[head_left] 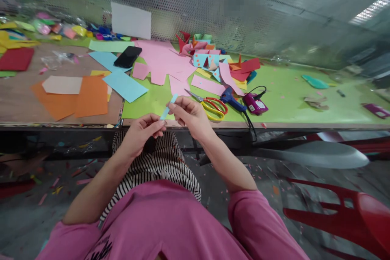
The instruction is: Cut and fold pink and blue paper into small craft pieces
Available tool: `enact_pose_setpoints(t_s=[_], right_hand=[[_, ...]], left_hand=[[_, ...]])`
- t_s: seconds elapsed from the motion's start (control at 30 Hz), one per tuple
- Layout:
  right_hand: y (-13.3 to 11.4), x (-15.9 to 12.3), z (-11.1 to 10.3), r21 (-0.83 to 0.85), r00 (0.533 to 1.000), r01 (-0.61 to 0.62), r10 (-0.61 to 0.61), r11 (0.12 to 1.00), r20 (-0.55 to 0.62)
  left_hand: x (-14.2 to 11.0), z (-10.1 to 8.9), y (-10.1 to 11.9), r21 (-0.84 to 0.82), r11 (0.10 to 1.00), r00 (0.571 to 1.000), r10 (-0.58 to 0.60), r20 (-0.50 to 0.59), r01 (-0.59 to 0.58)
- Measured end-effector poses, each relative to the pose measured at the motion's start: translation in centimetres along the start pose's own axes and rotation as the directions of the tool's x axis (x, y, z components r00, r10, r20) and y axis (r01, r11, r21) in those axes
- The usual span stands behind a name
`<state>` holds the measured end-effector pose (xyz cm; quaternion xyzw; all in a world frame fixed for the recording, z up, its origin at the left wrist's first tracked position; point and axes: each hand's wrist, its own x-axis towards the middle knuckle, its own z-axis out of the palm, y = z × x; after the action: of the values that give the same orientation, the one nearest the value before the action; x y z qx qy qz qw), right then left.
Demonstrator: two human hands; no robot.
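Observation:
A small light-blue paper strip (pixel 166 111) is stretched at a slant between my two hands, over the table's front edge. My left hand (pixel 145 131) pinches its lower end between thumb and forefinger. At the upper end, my right hand (pixel 189 114) pinches it the same way, with the other fingers curled. Scissors (pixel 213 108) with red and yellow handles lie just beyond my right hand. Beside them rests a blue glue gun (pixel 230 98). A larger light-blue sheet (pixel 125 85) lies past my left hand.
Pink paper (pixel 164 59), orange sheets (pixel 91 96) and a black phone (pixel 128 57) cover the table's left and middle. Folded paper pieces (pixel 202 61) are heaped at the back. A purple box (pixel 255 103) with a cable sits right. A red chair (pixel 344 207) stands on the scrap-strewn floor.

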<state>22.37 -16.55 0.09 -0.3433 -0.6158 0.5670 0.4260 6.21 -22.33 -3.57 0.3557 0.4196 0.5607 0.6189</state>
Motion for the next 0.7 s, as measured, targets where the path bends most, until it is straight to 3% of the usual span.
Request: enact_pose_setpoints(t_s=[0.13, 0.3, 0.43, 0.7], right_hand=[[-0.2, -0.7, -0.4, 0.01, 0.998, -0.054, 0.055, 0.998, -0.041], [0.3, -2.1, -0.3, -0.032, 0.991, -0.127, 0.128, 0.991, 0.04], [0.8, -2.7, 0.4, 0.084, 0.977, -0.213, 0.211, 0.973, 0.041], [1.3, -2.7, 1.5, 0.216, 0.967, -0.252, 0.255, 0.943, 0.014]], left_hand=[[0.3, -0.4, 0.4, 0.006, 0.994, 0.985, 0.112, -0.132, -0.113], [0.8, -0.8, 0.8, 0.022, 0.97, 0.944, 0.24, -0.228, -0.241], [0.7, -0.7, 0.6, 0.004, 0.97, 0.952, 0.241, -0.19, -0.245], [0.1, 0.0, 0.1, -0.019, 0.983, 0.976, 0.179, -0.122, -0.183]])
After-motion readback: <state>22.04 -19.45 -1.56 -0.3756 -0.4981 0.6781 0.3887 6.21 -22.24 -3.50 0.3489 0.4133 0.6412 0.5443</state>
